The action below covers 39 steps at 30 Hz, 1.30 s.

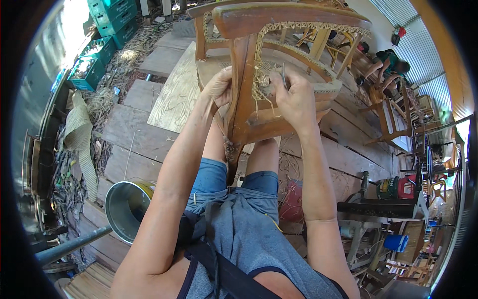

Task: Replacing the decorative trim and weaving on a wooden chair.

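Note:
A brown wooden chair frame (240, 84) stands tilted in front of me, with cane weaving (318, 25) along its inner edges. My left hand (219, 88) is closed at the left side of its near post, the fingertips hidden behind the wood. On the other side of that post, my right hand (295, 97) is closed around a thin metal tool (284, 74) whose tip points up; its exact kind is unclear. Loose cane strands (261, 87) hang in a tangle between my right hand and the post. A knotted bunch of strands (228, 147) sits low on the frame.
A metal bucket (113, 212) stands by my left arm. Green crates (87, 72) are stacked at the far left, near a strip of woven cane (79, 134). A plywood sheet (172, 99) lies on the planks. At right, another person (388, 67) sits near wooden chairs (391, 119).

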Each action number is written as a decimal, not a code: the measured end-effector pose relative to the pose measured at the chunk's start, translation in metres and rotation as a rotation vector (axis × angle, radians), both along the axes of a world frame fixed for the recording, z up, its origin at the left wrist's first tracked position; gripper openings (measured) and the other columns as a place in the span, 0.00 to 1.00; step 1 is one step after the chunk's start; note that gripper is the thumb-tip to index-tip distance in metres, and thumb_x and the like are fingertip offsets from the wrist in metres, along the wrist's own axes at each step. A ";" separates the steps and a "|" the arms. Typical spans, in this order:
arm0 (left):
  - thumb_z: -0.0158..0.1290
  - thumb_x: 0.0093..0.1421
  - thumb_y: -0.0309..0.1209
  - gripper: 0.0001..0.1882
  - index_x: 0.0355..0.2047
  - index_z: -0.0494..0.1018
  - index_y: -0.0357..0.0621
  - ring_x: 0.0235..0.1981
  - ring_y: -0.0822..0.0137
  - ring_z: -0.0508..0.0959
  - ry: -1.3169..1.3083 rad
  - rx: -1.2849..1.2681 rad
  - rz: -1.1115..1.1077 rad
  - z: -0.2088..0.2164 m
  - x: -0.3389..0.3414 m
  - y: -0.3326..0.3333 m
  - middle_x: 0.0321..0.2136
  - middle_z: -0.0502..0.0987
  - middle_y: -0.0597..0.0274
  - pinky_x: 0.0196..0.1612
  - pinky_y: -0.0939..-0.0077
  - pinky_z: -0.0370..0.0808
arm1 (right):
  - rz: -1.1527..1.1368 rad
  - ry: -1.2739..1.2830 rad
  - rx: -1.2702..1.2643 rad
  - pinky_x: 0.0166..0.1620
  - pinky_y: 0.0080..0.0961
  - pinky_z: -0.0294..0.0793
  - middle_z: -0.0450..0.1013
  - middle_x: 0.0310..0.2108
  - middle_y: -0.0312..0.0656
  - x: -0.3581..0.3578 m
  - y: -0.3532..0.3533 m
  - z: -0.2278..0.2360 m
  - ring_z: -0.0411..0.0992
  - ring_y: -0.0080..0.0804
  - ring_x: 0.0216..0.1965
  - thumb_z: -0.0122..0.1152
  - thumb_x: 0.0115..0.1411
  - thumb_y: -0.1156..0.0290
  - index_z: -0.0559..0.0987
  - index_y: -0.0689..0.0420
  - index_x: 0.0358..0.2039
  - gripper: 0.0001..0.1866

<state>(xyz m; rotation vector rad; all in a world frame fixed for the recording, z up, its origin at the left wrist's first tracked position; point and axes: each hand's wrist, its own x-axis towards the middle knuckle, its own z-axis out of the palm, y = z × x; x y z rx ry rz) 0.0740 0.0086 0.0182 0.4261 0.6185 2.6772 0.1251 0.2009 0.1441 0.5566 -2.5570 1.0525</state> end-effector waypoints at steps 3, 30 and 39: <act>0.51 0.66 0.28 0.12 0.49 0.72 0.37 0.35 0.69 0.84 0.009 0.053 0.040 0.002 -0.001 0.006 0.39 0.80 0.58 0.38 0.76 0.85 | 0.059 -0.090 -0.084 0.27 0.36 0.68 0.71 0.17 0.45 -0.002 -0.003 0.000 0.71 0.42 0.19 0.60 0.62 0.62 0.77 0.61 0.26 0.15; 0.54 0.63 0.42 0.29 0.57 0.66 0.33 0.50 0.60 0.79 -0.031 -0.142 0.006 -0.029 0.006 0.010 0.50 0.76 0.50 0.50 0.62 0.81 | 0.431 -0.438 -0.878 0.24 0.21 0.70 0.74 0.27 0.37 0.019 0.036 -0.015 0.67 0.22 0.18 0.62 0.64 0.61 0.80 0.59 0.32 0.13; 0.58 0.63 0.37 0.24 0.54 0.70 0.36 0.44 0.61 0.82 0.063 0.173 0.028 -0.050 0.017 0.029 0.45 0.79 0.51 0.47 0.64 0.83 | -0.087 0.101 0.146 0.36 0.30 0.74 0.77 0.25 0.49 0.029 -0.017 -0.035 0.78 0.32 0.32 0.62 0.62 0.61 0.81 0.60 0.37 0.14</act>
